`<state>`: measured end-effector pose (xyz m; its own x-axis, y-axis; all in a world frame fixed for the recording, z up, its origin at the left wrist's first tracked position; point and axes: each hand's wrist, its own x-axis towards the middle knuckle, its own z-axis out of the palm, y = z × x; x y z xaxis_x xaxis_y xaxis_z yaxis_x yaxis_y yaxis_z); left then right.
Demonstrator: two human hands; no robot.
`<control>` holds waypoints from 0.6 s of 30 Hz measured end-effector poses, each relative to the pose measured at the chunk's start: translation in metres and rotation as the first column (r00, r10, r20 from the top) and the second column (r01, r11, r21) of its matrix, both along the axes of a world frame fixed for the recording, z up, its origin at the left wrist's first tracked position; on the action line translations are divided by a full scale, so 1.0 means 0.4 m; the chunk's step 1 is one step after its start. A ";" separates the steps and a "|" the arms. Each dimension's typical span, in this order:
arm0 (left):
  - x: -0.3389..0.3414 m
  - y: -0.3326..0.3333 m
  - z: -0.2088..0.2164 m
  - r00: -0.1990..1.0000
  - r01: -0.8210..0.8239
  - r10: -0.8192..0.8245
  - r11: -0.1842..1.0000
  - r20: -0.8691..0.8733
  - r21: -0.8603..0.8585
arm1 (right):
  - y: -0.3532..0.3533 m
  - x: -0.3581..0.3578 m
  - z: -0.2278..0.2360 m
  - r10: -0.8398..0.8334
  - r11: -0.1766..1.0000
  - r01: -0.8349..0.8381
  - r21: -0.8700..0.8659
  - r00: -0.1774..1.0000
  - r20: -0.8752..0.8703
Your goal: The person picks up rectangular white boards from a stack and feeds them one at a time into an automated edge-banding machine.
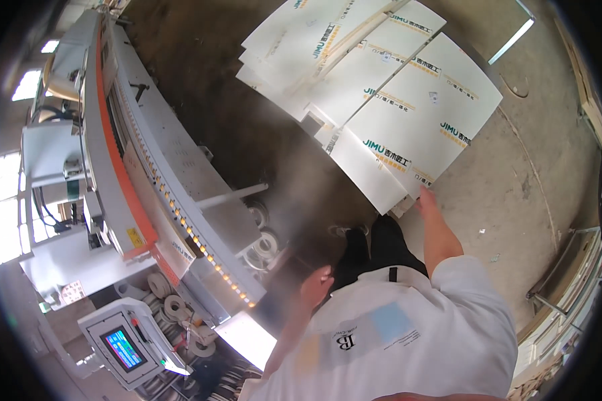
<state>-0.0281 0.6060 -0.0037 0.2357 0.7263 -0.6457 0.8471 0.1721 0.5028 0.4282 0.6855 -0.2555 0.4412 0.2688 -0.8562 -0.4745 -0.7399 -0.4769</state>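
Floor (535,180): bare concrete, grey-brown, dusty, marked with faint curved lines; I stand on it. Long machine (147,167): white and grey with an orange stripe and a row of small amber lights, running from the upper left toward the lower middle. Control screen (124,347): lit, boxed in grey, at the machine's near end. Rolls of edging tape (170,304): white, beneath the machine. Windows (7,214): bright daylight, far left. Timber frames (568,281): stacked along the right edge.
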 end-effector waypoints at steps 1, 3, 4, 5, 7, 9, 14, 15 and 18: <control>-0.021 -0.024 -0.007 0.999 0.020 -0.021 0.999 -0.034 -0.026 | 0.020 -0.008 -0.005 -0.079 0.997 0.079 -0.006 0.996 -0.040; -0.061 -0.046 -0.012 0.999 0.016 -0.014 0.999 0.044 -0.042 | 0.044 -0.014 -0.011 -0.233 0.973 0.231 -0.031 0.965 -0.121; -0.068 -0.052 -0.015 0.998 0.052 -0.052 0.998 0.023 -0.031 | 0.047 -0.009 -0.011 -0.251 0.968 0.244 -0.061 0.953 -0.168; -0.073 -0.048 -0.015 0.996 0.089 -0.089 0.996 0.001 -0.021 | 0.047 -0.008 -0.012 -0.273 0.961 0.261 -0.086 0.943 -0.191; -0.066 -0.024 -0.009 0.998 0.040 -0.043 0.997 -0.046 -0.070 | 0.033 -0.011 -0.008 -0.215 0.977 0.208 -0.054 0.948 -0.237; -0.031 0.039 -0.021 0.997 -0.008 -0.002 0.993 -0.083 -0.116 | 0.010 -0.015 0.005 -0.160 0.987 0.162 -0.013 0.956 -0.244; 0.147 0.274 -0.131 0.980 0.113 -0.142 0.973 0.137 0.199 | -0.040 -0.106 0.106 0.019 0.978 0.084 0.191 0.876 -0.482; 0.196 0.321 -0.158 0.961 0.129 -0.197 0.941 0.195 0.312 | -0.051 -0.133 0.143 0.045 0.976 0.075 0.205 0.851 -0.523; 0.314 0.387 -0.196 0.599 -0.464 0.703 0.694 0.383 -0.550 | -0.090 -0.240 0.266 0.166 0.931 0.103 0.351 0.737 -0.655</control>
